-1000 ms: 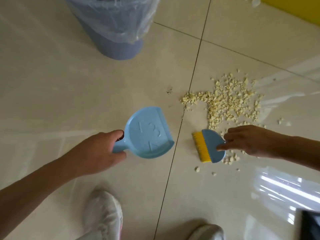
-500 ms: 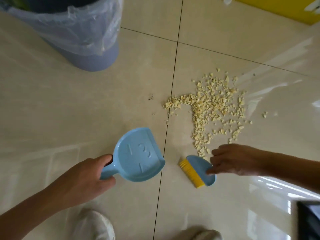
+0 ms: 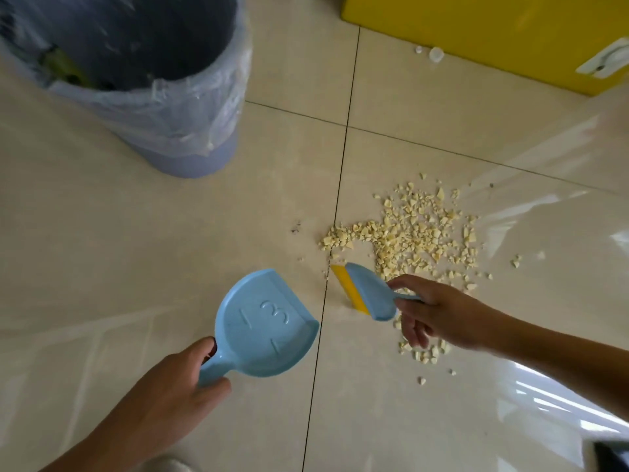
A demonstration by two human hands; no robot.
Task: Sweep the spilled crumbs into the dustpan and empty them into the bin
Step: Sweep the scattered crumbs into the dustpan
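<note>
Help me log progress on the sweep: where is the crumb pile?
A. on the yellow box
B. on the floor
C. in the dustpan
B: the crumbs lie on the floor beside the brush, and the dustpan holds none.

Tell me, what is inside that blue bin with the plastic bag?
The bin is lined with a clear plastic bag folded over its rim. Some green and yellow rubbish shows near the left edge. The rest is dark, so the bottom cannot be seen.
</note>
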